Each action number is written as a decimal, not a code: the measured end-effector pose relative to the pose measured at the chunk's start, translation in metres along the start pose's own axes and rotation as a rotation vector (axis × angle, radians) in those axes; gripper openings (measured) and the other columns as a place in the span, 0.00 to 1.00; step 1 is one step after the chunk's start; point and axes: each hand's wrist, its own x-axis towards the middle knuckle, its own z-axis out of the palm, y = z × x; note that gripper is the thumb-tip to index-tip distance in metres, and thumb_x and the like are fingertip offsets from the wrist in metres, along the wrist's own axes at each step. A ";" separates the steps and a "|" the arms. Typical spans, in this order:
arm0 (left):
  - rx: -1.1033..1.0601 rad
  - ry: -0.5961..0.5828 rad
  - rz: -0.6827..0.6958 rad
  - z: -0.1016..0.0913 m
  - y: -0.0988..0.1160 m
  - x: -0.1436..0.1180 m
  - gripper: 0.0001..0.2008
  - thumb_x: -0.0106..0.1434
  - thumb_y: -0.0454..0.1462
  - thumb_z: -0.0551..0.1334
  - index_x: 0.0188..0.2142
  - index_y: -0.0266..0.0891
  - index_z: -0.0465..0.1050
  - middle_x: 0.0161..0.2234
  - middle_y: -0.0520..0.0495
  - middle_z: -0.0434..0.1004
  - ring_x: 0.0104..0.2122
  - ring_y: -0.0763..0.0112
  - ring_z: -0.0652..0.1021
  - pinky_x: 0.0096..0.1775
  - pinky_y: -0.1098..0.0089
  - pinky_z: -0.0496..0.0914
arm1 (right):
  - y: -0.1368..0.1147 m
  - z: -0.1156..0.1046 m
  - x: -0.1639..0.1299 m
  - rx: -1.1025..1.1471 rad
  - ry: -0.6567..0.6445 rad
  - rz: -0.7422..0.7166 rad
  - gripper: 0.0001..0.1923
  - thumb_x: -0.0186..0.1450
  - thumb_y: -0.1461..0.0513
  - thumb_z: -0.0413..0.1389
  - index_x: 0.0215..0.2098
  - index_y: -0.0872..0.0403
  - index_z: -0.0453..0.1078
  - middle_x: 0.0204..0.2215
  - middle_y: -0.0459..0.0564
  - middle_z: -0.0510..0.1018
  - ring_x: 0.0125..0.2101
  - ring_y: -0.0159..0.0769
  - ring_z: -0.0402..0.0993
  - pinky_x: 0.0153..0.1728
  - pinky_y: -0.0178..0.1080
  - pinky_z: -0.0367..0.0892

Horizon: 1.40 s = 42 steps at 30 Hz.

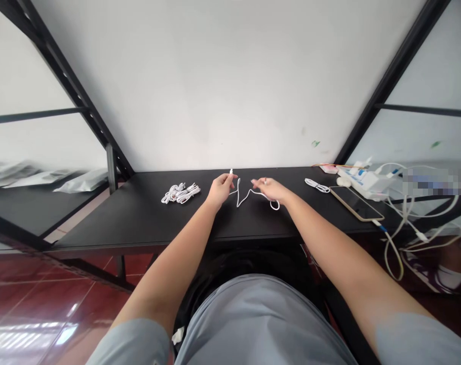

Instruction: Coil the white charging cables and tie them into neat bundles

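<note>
A thin white cable (247, 195) is held off the flat black tabletop (139, 218) between two bare hands, near the table's far edge by the pale wall (230, 76). One plug end, pointing upward, is pinched between the thumb and fingertips of the left hand (220, 189); the other end is pinched in the closed fingertips of the right hand (272, 190). Between the hands the cable is seen to sag in loose bends, and a small loop of it lies on the table just beside the right hand. Well to the left of the left hand, a bunch of coiled white cables (181, 193) rests on the table. To the right, another small coiled white cable (317, 185) lies near a dark, gold-edged smartphone (355, 203), which is laid flat with a cord plugged into it. Beyond the phone, a white power strip (361, 180) with several chargers and tangled white cords is set at the table's right end.
</note>
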 end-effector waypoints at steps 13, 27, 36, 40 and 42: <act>-0.083 -0.046 0.033 0.010 -0.003 -0.015 0.20 0.60 0.51 0.66 0.42 0.38 0.79 0.34 0.45 0.80 0.32 0.72 0.76 0.29 0.74 0.65 | 0.001 0.017 -0.010 0.351 -0.068 0.078 0.12 0.66 0.53 0.54 0.31 0.51 0.62 0.22 0.39 0.56 0.19 0.27 0.53 0.16 0.31 0.55; -0.107 -0.034 -0.002 0.004 -0.001 -0.015 0.19 0.61 0.49 0.66 0.43 0.36 0.77 0.42 0.39 0.83 0.36 0.66 0.81 0.28 0.72 0.64 | 0.004 0.027 -0.011 0.364 0.048 -0.106 0.21 0.70 0.43 0.45 0.31 0.49 0.56 0.21 0.38 0.50 0.18 0.28 0.46 0.18 0.31 0.54; -0.091 -0.011 0.010 0.004 0.000 -0.015 0.18 0.57 0.47 0.69 0.41 0.36 0.81 0.39 0.40 0.84 0.34 0.67 0.79 0.30 0.71 0.66 | 0.000 0.025 -0.013 0.481 0.104 -0.082 0.26 0.65 0.38 0.52 0.28 0.51 0.64 0.19 0.37 0.48 0.17 0.27 0.44 0.16 0.32 0.50; -0.084 -0.012 -0.014 0.005 0.005 -0.020 0.19 0.53 0.47 0.72 0.40 0.36 0.82 0.38 0.40 0.84 0.35 0.65 0.79 0.35 0.68 0.70 | 0.004 0.021 -0.012 0.613 0.125 -0.075 0.27 0.58 0.39 0.62 0.24 0.52 0.67 0.17 0.37 0.48 0.17 0.25 0.44 0.18 0.33 0.48; -0.093 -0.015 -0.027 0.005 0.006 -0.022 0.19 0.51 0.46 0.74 0.38 0.35 0.82 0.37 0.40 0.84 0.35 0.65 0.80 0.35 0.68 0.71 | 0.007 0.019 -0.010 0.636 0.129 -0.086 0.25 0.56 0.40 0.64 0.24 0.53 0.70 0.17 0.37 0.50 0.18 0.25 0.46 0.19 0.33 0.51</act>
